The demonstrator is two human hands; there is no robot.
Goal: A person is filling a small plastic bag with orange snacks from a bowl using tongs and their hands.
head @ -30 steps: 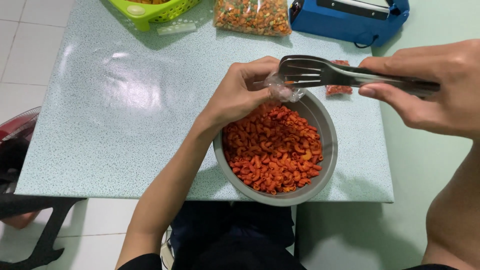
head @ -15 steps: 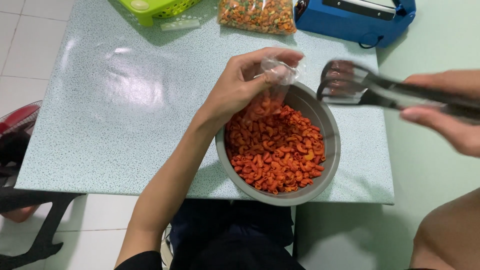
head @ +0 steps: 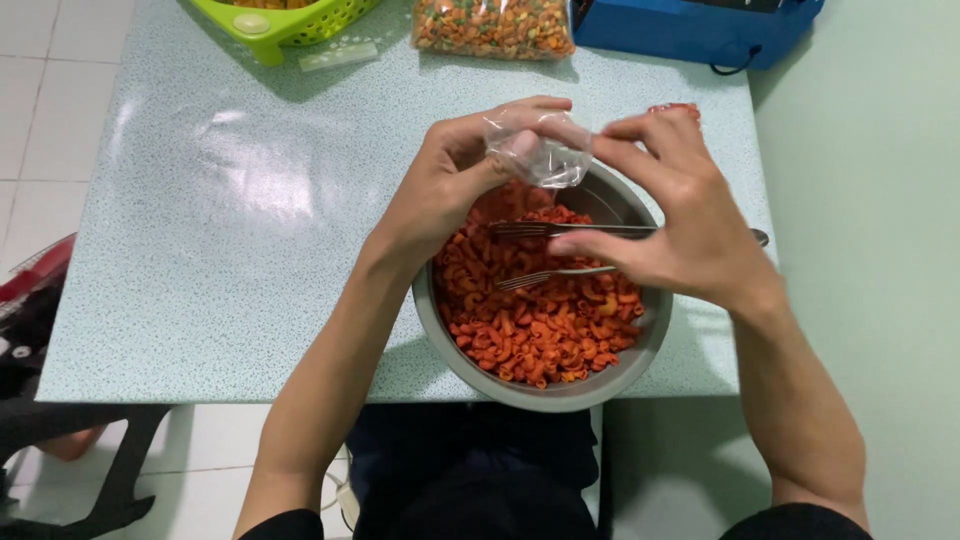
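Head view showed left hand (head: pixel 440 190) and right hand (head: pixel 680 220) fingers pinching a small clear bag (head: pixel 535 150) above the macaroni bowl (head: pixel 640 345), tongs (head: pixel 560 250) resting inside.

— What colour is the surface (head: pixel 230 220)?
— Pale blue-green, with a fine speckle all over and white glare patches.
— And the bowl (head: pixel 640 350) at its near edge?
— Grey metal, full of orange-red elbow pasta (head: pixel 540 330), a few pieces more yellow.
— The bag (head: pixel 535 150) in the left hand (head: pixel 440 190)?
— Clear plastic, the same orange-red showing through lower down.
— The tongs (head: pixel 560 250) under the right hand (head: pixel 680 230)?
— Shiny silver.
— Along the far edge?
— A lime-green basket (head: pixel 290 20) with a lattice of holes, a clear packet (head: pixel 495 27) of mixed orange, green and cream bits, and a bright blue machine (head: pixel 690 25) with a black cord at the far right corner.
— The floor (head: pixel 40 80)?
— White tiles left, plain mint green right.
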